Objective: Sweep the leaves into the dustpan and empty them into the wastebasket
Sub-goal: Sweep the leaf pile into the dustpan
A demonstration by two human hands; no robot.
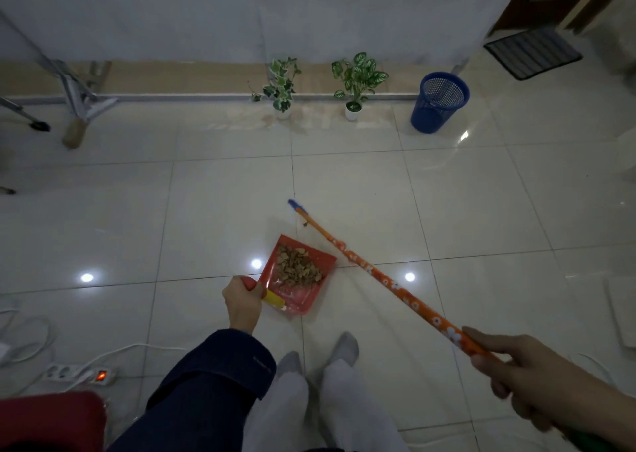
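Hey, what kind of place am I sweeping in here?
Probably an indoor room in a home or small office: glossy tiled floor, two potted plants along the wall, a blue mesh wastebasket, and a power strip on the floor.

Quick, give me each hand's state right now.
Left hand: grips the handle of the red dustpan, which holds leaves.
Right hand: holds the orange broom handle.

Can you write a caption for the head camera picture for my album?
Left hand holds the leaf-filled red dustpan; right hand holds the orange broom.
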